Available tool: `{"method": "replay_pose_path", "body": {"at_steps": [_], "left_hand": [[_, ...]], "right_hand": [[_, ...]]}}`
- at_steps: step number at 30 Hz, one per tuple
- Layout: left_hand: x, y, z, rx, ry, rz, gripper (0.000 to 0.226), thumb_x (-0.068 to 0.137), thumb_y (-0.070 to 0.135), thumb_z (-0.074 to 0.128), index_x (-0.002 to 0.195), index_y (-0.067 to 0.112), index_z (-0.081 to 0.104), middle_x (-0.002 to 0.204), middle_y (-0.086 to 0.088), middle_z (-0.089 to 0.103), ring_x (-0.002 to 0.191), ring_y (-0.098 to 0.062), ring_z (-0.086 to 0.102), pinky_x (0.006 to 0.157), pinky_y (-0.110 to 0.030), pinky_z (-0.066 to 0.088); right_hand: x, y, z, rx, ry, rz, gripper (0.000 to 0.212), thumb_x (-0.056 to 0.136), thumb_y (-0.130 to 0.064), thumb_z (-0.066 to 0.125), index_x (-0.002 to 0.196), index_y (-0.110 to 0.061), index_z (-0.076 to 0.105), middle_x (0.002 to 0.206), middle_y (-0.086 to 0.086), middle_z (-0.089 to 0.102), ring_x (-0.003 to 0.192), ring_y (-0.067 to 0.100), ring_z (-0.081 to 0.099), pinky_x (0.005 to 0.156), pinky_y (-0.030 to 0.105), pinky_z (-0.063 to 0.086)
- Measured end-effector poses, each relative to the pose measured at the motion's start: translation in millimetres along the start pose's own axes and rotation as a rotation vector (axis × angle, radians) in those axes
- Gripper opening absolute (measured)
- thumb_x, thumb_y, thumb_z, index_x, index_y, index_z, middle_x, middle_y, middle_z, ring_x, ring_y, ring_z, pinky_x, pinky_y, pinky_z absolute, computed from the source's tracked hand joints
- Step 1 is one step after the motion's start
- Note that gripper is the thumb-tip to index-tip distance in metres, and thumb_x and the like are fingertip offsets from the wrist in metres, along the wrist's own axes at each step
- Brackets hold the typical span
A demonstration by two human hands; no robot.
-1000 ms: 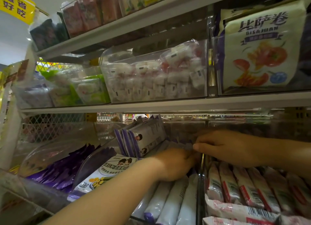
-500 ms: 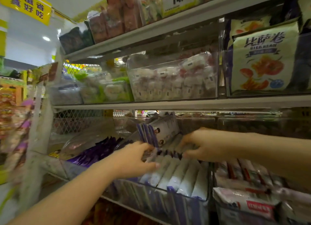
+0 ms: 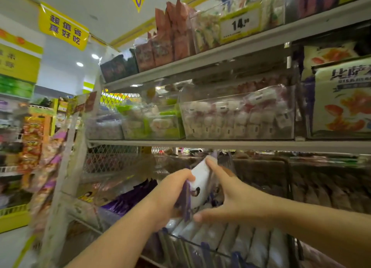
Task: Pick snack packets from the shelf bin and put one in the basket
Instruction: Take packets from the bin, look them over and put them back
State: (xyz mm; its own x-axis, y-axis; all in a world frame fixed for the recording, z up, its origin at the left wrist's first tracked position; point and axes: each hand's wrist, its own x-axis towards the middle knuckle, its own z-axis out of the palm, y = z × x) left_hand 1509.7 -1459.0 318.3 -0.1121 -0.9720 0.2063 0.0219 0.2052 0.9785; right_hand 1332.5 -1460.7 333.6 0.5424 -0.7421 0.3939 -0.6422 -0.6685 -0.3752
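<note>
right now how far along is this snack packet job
Done: a stack of white-and-purple packets sits raised above the rows in the shelf bin. In hand: the left hand grips its side, and the right hand pinches it, forefinger on top, thumb beneath. Left: dropping one into the basket, which is not in view.

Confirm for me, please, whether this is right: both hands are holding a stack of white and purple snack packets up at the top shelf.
Not quite: the shelf is wrong. The head view shows the left hand and the right hand holding the stack of white and purple snack packets at the lowest shelf in view, just above its bin of similar packets, not at the top one.
</note>
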Motion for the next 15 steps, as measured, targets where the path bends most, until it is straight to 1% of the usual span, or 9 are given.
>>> {"method": "replay_pose_path", "body": {"at_steps": [2,4,5,7,9,11,12,13,15], "left_hand": [[2.3,4.3,16.5,-0.104,-0.058,-0.025,0.027,0.085,0.029,0.057,0.1,0.009,0.065,0.082,-0.011,0.054,0.076,-0.025,0.053,0.066,-0.032,0.044],[5.6,5.7,33.9,-0.116,-0.133,-0.027,0.023,0.094,0.03,0.05,0.084,0.013,0.063,0.071,-0.005,0.057,0.06,-0.016,0.055,0.058,-0.027,0.05],[8.6,6.3,42.6,-0.109,-0.178,-0.022,0.027,0.097,0.033,0.046,0.085,0.015,0.063,0.074,-0.004,0.06,0.061,-0.016,0.057,0.062,-0.03,0.053],[18.7,5.2,52.4,-0.07,-0.221,0.054,0.033,0.102,0.037,0.041,0.093,0.015,0.064,0.088,-0.007,0.065,0.077,-0.019,0.062,0.079,-0.039,0.055],[29.9,3.0,52.8,0.006,-0.163,0.201,0.032,0.103,0.035,0.041,0.097,0.019,0.067,0.099,-0.002,0.068,0.093,-0.019,0.064,0.091,-0.043,0.054],[43.3,-0.5,45.0,0.283,0.026,0.439,0.023,0.101,0.031,0.046,0.107,0.026,0.068,0.105,0.012,0.069,0.101,-0.006,0.063,0.096,-0.037,0.052],[50.4,-3.0,38.8,0.466,0.154,0.562,0.021,0.1,0.029,0.05,0.113,0.03,0.066,0.108,0.016,0.067,0.102,-0.001,0.062,0.097,-0.034,0.051],[56.5,-4.8,31.5,0.638,0.261,0.658,0.024,0.097,0.028,0.053,0.119,0.032,0.063,0.113,0.016,0.065,0.105,-0.002,0.06,0.097,-0.033,0.05],[71.4,-10.7,16.5,0.937,0.318,0.748,0.041,0.093,0.028,0.057,0.133,0.034,0.053,0.133,0.011,0.052,0.12,-0.012,0.052,0.102,-0.033,0.044]], "right_hand": [[3.5,2.9,3.5,0.018,0.096,0.079,0.14,0.047,-0.074,0.077,0.147,-0.043,-0.016,0.157,-0.016,-0.005,0.141,0.004,0.015,0.104,0.015,0.022],[6.6,10.4,1.3,-0.016,0.179,0.131,0.129,0.056,-0.061,0.081,0.149,-0.042,-0.007,0.154,-0.006,0.012,0.135,0.013,0.034,0.098,0.016,0.032],[7.7,15.2,-1.9,-0.05,0.213,0.144,0.121,0.061,-0.055,0.081,0.149,-0.041,-0.001,0.15,-0.001,0.02,0.131,0.016,0.04,0.095,0.017,0.034],[12.7,23.3,-12.0,-0.07,0.24,0.178,0.106,0.068,-0.047,0.079,0.148,-0.038,0.009,0.145,0.005,0.03,0.127,0.021,0.045,0.093,0.018,0.036],[24.3,30.6,-20.0,-0.074,0.234,0.214,0.088,0.076,-0.042,0.074,0.147,-0.031,0.022,0.139,0.002,0.042,0.122,0.019,0.049,0.093,0.02,0.041],[38.5,35.4,-25.4,-0.213,0.2,0.237,0.054,0.088,-0.036,0.064,0.136,-0.024,0.042,0.128,-0.003,0.054,0.112,0.015,0.055,0.094,0.024,0.045],[45.8,38.9,-26.9,-0.311,0.183,0.251,0.045,0.091,-0.033,0.059,0.132,-0.021,0.047,0.128,-0.001,0.056,0.112,0.017,0.056,0.097,0.028,0.046],[52.3,43.3,-27.4,-0.392,0.17,0.249,0.044,0.093,-0.032,0.056,0.133,-0.018,0.047,0.131,0.004,0.055,0.116,0.02,0.054,0.1,0.032,0.044],[62.2,49.9,-27.3,-0.488,0.107,0.199,0.049,0.094,-0.033,0.054,0.139,-0.018,0.042,0.139,0.006,0.049,0.125,0.022,0.049,0.107,0.033,0.038]]}}
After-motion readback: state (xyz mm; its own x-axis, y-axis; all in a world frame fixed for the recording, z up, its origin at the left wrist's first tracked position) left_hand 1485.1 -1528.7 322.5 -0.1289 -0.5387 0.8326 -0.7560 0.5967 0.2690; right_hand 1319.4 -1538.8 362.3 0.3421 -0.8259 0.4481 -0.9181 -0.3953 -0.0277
